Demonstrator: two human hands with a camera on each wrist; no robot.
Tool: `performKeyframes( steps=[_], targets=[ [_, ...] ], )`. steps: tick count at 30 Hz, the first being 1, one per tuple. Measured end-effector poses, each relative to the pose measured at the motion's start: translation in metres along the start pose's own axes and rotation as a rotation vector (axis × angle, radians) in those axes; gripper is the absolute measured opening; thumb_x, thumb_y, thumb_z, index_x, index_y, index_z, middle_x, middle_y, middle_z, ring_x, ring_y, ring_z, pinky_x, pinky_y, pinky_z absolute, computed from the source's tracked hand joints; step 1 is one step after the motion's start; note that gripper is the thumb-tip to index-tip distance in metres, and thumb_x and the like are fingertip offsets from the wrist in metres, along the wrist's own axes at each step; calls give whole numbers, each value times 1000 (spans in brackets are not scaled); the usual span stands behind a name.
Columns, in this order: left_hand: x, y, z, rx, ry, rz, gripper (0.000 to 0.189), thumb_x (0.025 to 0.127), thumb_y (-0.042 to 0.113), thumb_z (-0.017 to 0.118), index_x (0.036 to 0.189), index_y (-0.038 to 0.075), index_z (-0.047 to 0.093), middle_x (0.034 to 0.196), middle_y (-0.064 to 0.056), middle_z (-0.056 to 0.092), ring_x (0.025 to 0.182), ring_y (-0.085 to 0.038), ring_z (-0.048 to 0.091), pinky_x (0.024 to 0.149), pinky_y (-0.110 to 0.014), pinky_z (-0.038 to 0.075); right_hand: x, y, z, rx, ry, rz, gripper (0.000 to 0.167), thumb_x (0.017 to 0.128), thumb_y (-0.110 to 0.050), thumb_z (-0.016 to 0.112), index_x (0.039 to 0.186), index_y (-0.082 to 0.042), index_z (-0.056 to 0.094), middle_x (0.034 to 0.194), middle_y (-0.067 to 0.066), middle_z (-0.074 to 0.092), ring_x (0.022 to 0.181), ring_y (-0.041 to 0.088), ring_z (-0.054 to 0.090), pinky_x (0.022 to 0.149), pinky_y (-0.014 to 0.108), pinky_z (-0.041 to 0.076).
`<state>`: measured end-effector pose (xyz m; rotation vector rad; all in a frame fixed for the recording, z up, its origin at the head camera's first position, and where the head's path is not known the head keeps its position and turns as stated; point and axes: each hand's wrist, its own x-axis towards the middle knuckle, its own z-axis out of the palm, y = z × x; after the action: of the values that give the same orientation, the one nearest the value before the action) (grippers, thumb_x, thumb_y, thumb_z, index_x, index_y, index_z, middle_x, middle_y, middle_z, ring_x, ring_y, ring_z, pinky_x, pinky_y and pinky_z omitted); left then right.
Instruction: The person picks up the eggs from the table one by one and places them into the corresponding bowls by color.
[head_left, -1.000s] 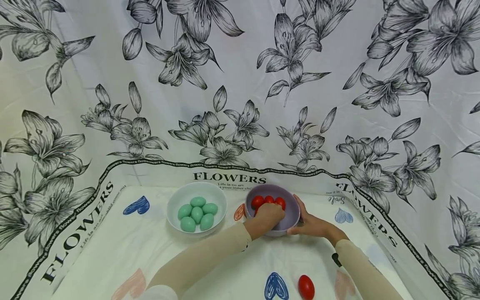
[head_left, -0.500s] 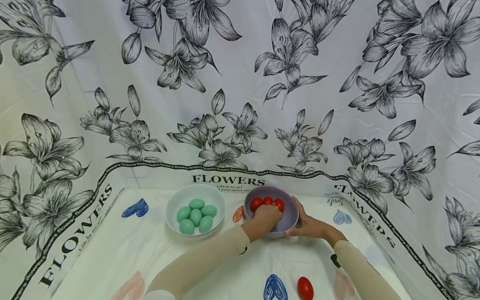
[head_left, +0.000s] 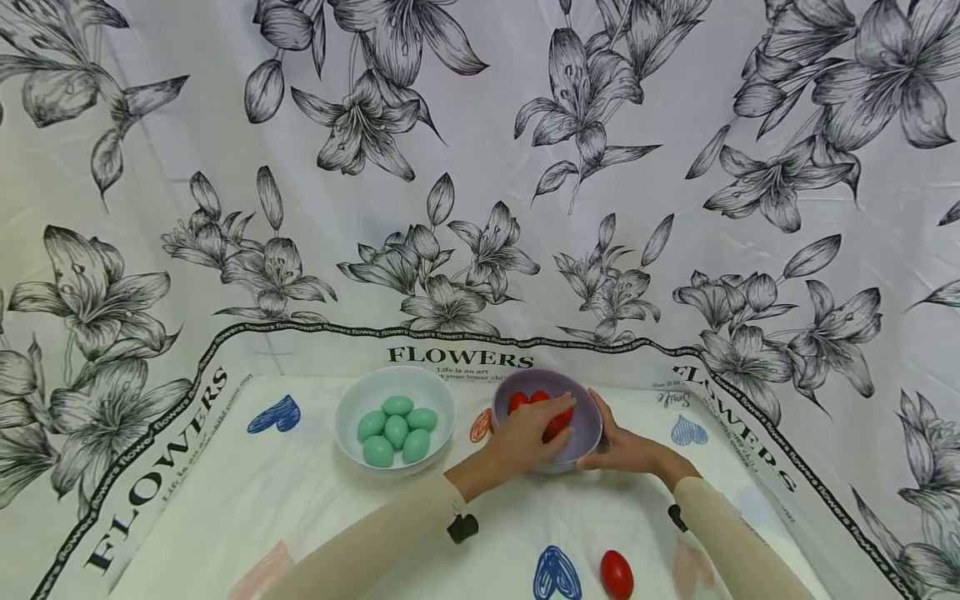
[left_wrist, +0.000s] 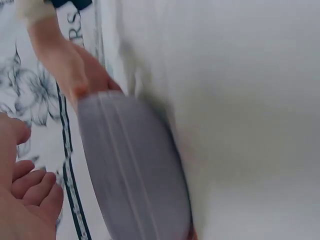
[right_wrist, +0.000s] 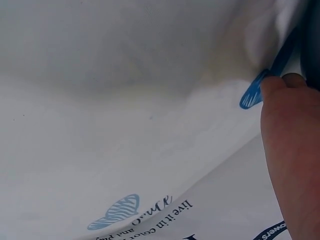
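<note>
A purple bowl (head_left: 587, 433) holding several red eggs (head_left: 517, 402) stands at the back of the table, a little right of centre. My left hand (head_left: 521, 437) is over its front left rim, with thumb and fingers apart and a red egg visible beyond them. In the left wrist view, no object shows between the fingers of my left hand (left_wrist: 30, 200). My right hand (head_left: 626, 450) grips the bowl's right side, thumb in front and fingers behind; in the right wrist view the right hand's fingertips (right_wrist: 295, 80) meet the bowl's dark edge.
A white bowl (head_left: 348, 446) with several green eggs (head_left: 395, 431) stands left of the purple one. One red egg (head_left: 617, 575) lies near the front of the table on the white cloth (head_left: 487, 550) printed with hearts. A flower-patterned curtain (head_left: 480, 125) rises behind.
My left hand, reaching down among the red eggs earlier, has risen and drawn back towards the left, its fingers now spread. The right hand stays on the purple bowl.
</note>
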<state>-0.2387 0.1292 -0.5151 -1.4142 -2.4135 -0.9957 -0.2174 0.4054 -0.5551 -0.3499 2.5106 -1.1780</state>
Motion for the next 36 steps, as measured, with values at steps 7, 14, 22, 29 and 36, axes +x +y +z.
performKeyframes(
  steps=[7,14,22,29,36],
  targets=[
    [-35,44,13,-327,23,59,61,105,35,69,158,13,50,158,1,53,144,-9,50,114,-25,43,0,3,-2,-45,3,-76,134,93,-32,84,164,-22,-28,174,27,-8,158,53,13,123,68,20],
    [-61,74,43,-382,-204,-43,68,103,55,65,160,24,48,158,13,51,141,-5,51,112,-29,48,1,3,-2,-43,17,-54,136,91,-34,86,164,-26,-28,175,22,-11,159,51,9,124,69,18],
    [-81,83,70,-357,-370,-216,72,94,60,75,155,27,56,148,16,60,129,1,58,106,-30,53,1,3,1,-42,35,-58,136,89,-34,87,165,-28,-25,175,21,-8,158,51,13,122,71,21],
    [-85,84,85,-391,-465,-294,71,92,53,81,152,25,58,142,18,62,125,2,59,105,-27,53,1,4,0,-26,44,-70,135,88,-32,87,166,-26,-23,175,20,-7,158,50,11,122,72,19],
    [-85,83,95,-399,-440,-240,67,92,46,83,150,22,61,138,19,65,121,5,60,102,-21,52,0,4,1,-6,37,-82,135,89,-30,87,166,-27,-24,175,20,-8,158,50,10,122,72,18]
  ],
)
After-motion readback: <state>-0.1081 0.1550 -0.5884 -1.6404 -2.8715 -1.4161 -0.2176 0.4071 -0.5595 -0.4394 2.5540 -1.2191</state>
